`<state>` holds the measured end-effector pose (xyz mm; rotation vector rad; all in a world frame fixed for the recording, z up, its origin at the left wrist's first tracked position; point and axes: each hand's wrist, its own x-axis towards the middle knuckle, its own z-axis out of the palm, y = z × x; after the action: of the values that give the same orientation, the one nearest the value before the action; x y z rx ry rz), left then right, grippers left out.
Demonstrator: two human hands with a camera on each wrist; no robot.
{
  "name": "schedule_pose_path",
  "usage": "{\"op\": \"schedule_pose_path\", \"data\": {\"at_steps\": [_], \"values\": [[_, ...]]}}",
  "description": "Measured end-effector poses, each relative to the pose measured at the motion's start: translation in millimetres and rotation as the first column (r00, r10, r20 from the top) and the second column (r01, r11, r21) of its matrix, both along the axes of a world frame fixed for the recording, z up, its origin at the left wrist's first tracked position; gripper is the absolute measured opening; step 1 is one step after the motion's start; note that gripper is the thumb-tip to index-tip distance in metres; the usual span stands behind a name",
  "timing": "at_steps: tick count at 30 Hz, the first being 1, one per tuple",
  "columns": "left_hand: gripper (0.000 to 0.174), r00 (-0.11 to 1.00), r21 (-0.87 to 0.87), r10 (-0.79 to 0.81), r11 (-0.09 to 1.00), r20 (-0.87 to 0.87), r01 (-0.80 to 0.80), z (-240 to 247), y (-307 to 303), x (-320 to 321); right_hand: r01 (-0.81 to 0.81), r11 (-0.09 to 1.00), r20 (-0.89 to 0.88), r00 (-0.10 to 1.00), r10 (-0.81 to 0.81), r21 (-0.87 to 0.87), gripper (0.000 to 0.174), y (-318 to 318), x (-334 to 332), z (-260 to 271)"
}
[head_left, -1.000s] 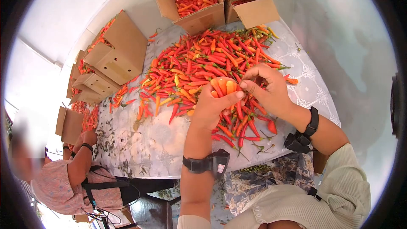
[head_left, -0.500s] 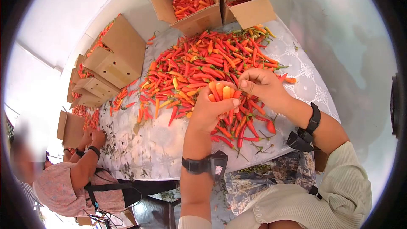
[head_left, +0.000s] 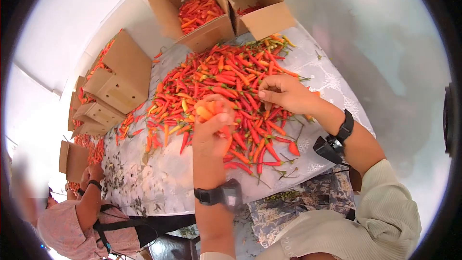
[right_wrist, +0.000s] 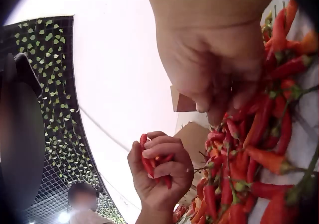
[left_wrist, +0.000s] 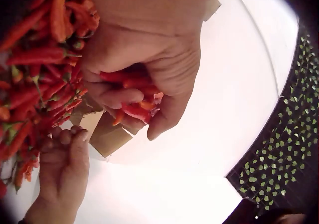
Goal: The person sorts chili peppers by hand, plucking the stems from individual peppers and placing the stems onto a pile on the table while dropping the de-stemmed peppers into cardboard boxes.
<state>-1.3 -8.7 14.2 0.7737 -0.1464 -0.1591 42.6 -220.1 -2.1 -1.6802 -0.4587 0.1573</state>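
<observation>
Several red and orange chillies are gripped in my left hand, whose fingers curl round them at the front of the loose chilli pile. In the left wrist view red chillies show between the palm and the fingers. My right hand is over the right part of the pile, its fingers bent down and loosely apart. The right wrist view has the right hand with its fingertips low against the chillies; no chilli shows clearly between them.
Two open cartons with chillies stand behind the pile, and more filled cartons stand at the left. Another person works at the table's left end. Loose stems lie near the front edge of the patterned tablecloth.
My left hand has moved left, away from my right hand, with its chillies. My right hand has lowered toward the pile. The head view has shifted, so the cartons and table appear further left and lower.
</observation>
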Motion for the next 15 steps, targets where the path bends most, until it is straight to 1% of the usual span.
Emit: {"op": "schedule_pose_path", "data": {"at_steps": [1, 2, 3, 4, 5, 6, 7, 8, 9, 10, 11, 13, 14, 15], "values": [[0.029, 0.998, -0.003, -0.06, 0.998, 0.022, 0.06, -4.1, 9.6, 4.2, 0.04, 0.997, 0.001, 0.999, -0.04, 0.06, 0.02, -2.8, 3.3, -0.6], [0.027, 0.999, -0.059, -0.042, 0.997, -0.011, 0.041, -4.4, 11.3, 4.9, 0.074, 0.99, 0.005, 0.997, -0.076, 0.122, 0.022, -4.0, 6.7, 0.9], [0.026, 0.999, -0.116, -0.021, 0.993, -0.043, 0.016, -2.8, 11.9, 5.5, 0.218, 0.877, -0.01, 0.972, -0.237, 0.428, 0.023, -3.4, 8.4, 4.5], [0.024, 0.997, -0.173, 0.002, 0.985, -0.079, -0.016, -1.8, 13.8, 4.7, 0.364, 0.715, -0.024, 0.899, -0.437, 0.598, 0.026, -6.7, 11.3, 7.3], [0.022, 0.999, -0.251, -0.033, 0.968, -0.031, 0.024, -6.7, 18.7, 8.2, 0.454, 0.499, -0.076, 0.791, -0.608, 0.738, 0.03, -11.1, 15.2, 10.7], [0.021, 0.999, -0.298, -0.016, 0.954, -0.042, 0.003, -5.9, 19.2, 9.8, 0.507, 0.521, 0.045, 0.686, -0.726, 0.687, 0.033, -13.7, 19.7, 13.0], [0.021, 0.998, -0.345, 0.0, 0.938, -0.056, -0.02, -5.6, 19.7, 9.6, 0.563, 0.526, 0.174, 0.56, -0.81, 0.638, 0.036, -14.2, 21.8, 11.5], [0.021, 0.997, -0.388, 0.017, 0.921, -0.076, -0.046, -5.8, 20.5, 8.8, 0.62, 0.512, 0.3, 0.42, -0.856, 0.594, 0.04, -12.7, 20.2, 10.0], [0.019, 0.997, -0.401, 0.02, 0.915, -0.071, -0.047, -6.7, 21.4, 10.2, 0.676, 0.581, 0.36, 0.458, -0.813, 0.454, 0.034, -8.8, 14.4, 9.4], [0.019, 0.997, -0.414, 0.023, 0.909, -0.067, -0.049, -7.4, 21.9, 11.8, 0.63, 0.705, 0.5, 0.518, -0.694, 0.326, 0.025, -4.7, 11.1, 6.3], [0.018, 0.998, -0.425, 0.025, 0.904, -0.065, -0.05, -8.5, 22.6, 12.6, 0.579, 0.796, 0.613, 0.567, -0.55, 0.178, 0.017, -0.4, 7.6, 3.2], [0.018, 0.997, -0.448, 0.022, 0.893, -0.069, -0.051, -10.9, 24.4, 13.3, 0.544, 0.836, 0.711, 0.613, -0.345, -0.064, 0.014, 8.5, -3.5, 2.1], [0.018, 0.997, -0.462, 0.017, 0.885, -0.074, -0.05, -11.7, 24.7, 13.3, 0.523, 0.831, 0.738, 0.633, -0.232, -0.188, 0.017, 11.9, -8.9, 1.3], [0.018, 0.997, -0.478, 0.012, 0.877, -0.077, -0.047, -12.6, 25.1, 13.6, 0.488, 0.833, 0.725, 0.669, -0.165, -0.26, 0.018, 13.6, -12.5, 0.2]]}}
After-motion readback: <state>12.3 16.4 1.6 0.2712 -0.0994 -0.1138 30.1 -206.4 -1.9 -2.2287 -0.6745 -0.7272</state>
